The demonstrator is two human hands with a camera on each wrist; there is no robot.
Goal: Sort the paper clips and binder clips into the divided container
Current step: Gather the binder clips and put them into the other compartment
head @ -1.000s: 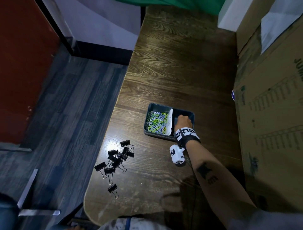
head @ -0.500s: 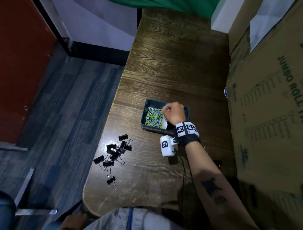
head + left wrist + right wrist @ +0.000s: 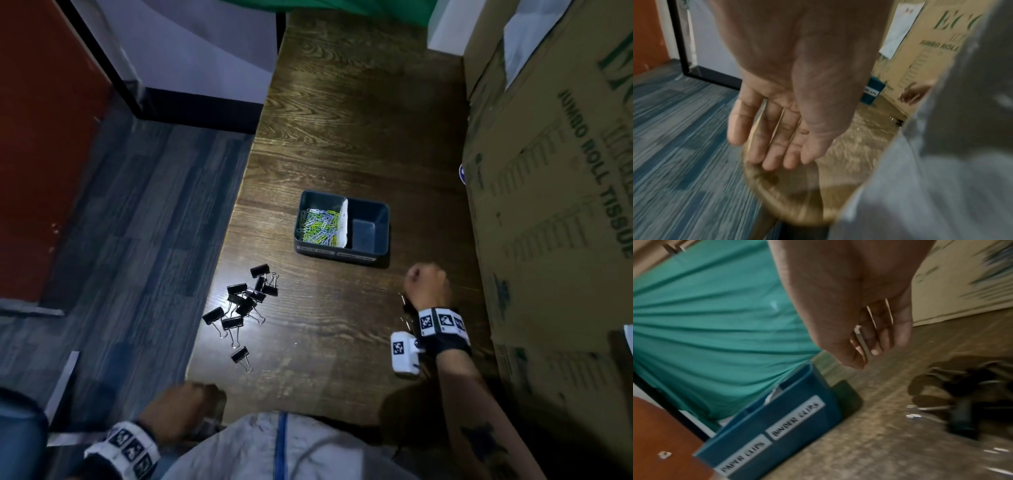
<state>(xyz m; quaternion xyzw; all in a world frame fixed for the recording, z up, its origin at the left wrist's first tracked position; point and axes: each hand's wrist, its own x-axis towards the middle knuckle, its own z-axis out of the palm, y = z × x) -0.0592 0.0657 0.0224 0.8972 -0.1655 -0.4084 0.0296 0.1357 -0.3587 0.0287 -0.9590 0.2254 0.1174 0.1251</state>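
A dark blue divided container (image 3: 342,254) stands mid-table; its front labels read PAPER CLIPS and BINDER CLIPS (image 3: 777,426). The left compartment holds several coloured paper clips (image 3: 318,228); the right one shows only its bare floor. Several black binder clips (image 3: 245,301) lie in a loose pile to the near left. More dark binder clips (image 3: 962,394) lie close by my right hand (image 3: 426,284). That hand (image 3: 869,344) hovers near the container's right front corner, fingers curled around a thin silvery clip (image 3: 862,342). My left hand (image 3: 772,138) hangs with relaxed fingers at the table's near edge (image 3: 191,407).
A tall cardboard box (image 3: 548,205) walls the table's right side. The table's left edge (image 3: 233,240) drops to carpeted floor. A green cloth (image 3: 342,7) and a white block (image 3: 448,27) stand at the far end.
My right hand has drawn back from over the container to the table near its right front corner. My left hand has come up to the table's near edge.
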